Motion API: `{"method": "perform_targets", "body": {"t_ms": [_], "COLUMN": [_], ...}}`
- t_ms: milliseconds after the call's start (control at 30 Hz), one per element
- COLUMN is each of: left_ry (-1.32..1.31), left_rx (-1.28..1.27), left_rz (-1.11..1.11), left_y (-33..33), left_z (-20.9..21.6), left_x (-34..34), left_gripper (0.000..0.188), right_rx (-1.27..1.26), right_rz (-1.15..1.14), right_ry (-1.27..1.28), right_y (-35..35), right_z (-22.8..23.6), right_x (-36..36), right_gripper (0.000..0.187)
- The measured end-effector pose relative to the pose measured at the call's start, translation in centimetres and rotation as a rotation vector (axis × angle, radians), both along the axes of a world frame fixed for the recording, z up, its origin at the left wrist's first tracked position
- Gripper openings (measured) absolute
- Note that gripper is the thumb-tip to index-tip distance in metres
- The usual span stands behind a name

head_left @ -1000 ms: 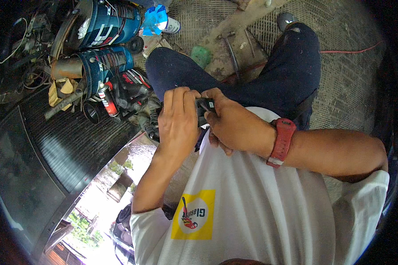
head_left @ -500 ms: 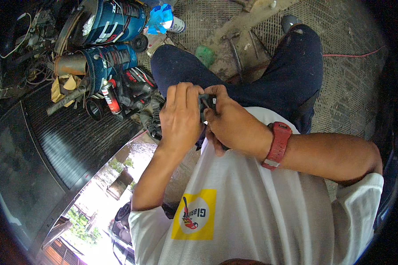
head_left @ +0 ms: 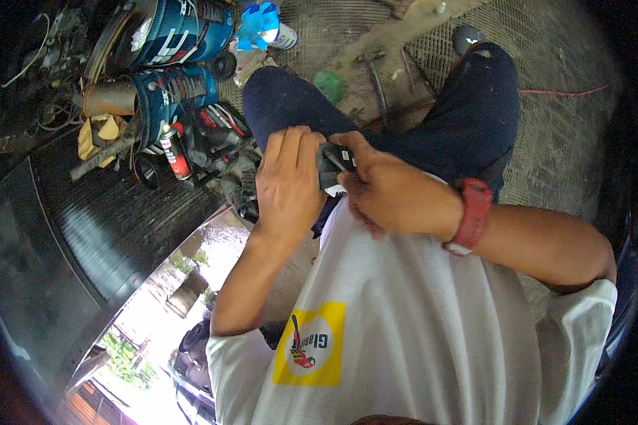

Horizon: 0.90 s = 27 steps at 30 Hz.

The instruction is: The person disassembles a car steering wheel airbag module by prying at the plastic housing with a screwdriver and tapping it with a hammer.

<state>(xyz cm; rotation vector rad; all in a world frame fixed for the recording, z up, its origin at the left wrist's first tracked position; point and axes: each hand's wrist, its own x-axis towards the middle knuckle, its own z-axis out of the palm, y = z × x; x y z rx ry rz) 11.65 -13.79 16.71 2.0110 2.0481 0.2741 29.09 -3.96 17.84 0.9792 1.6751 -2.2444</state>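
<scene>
Workshop-like space, textured floor (head_left: 560,134) past my crossed legs; dark ribbed panel (head_left: 110,219) off to my left. Two blue buckets (head_left: 170,92) ahead of it, one just beyond the other. My hands come together over my lap — left hand (head_left: 288,177) with fingers curled over the part, right hand (head_left: 397,191), slightly blurred, gripping its other end. Red-and-white spray can (head_left: 175,152) near the closer bucket. Red watch (head_left: 473,214) on my right wrist. Small dark part (head_left: 328,168) sits between both hands, mostly covered — exact type can't tell.
</scene>
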Motion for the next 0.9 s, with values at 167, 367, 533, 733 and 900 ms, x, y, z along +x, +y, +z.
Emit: {"method": "perform_targets", "body": {"t_ms": [167, 367, 533, 733, 900], "left_ry": [-0.004, -0.029, -0.023, -0.011, -0.039], "left_rx": [-0.005, -0.004, -0.017, -0.006, -0.022], "left_rz": [0.002, -0.011, -0.009, -0.026, -0.014], "left_y": [-0.2, -0.3, -0.8, -0.9, -1.0], "left_z": [-0.1, -0.1, 0.0, 0.0, 0.2], "left_x": [-0.1, -0.1, 0.3, 0.7, 0.5], "left_gripper": [0.062, 0.065, 0.064, 0.051, 0.059], "right_rx": [0.654, 0.341, 0.246, 0.220, 0.336], "right_rz": [-0.289, -0.106, 0.109, 0.135, 0.145], "right_ry": [0.255, 0.310, 0.240, 0.249, 0.257], "right_y": [1.6, 1.5, 3.7, 3.3, 2.8], "right_z": [-3.8, -6.0, -5.1, -5.8, -5.4], "right_x": [1.6, 0.5, -0.4, -0.8, -0.9], "right_gripper": [0.036, 0.063, 0.058, 0.058, 0.055]}}
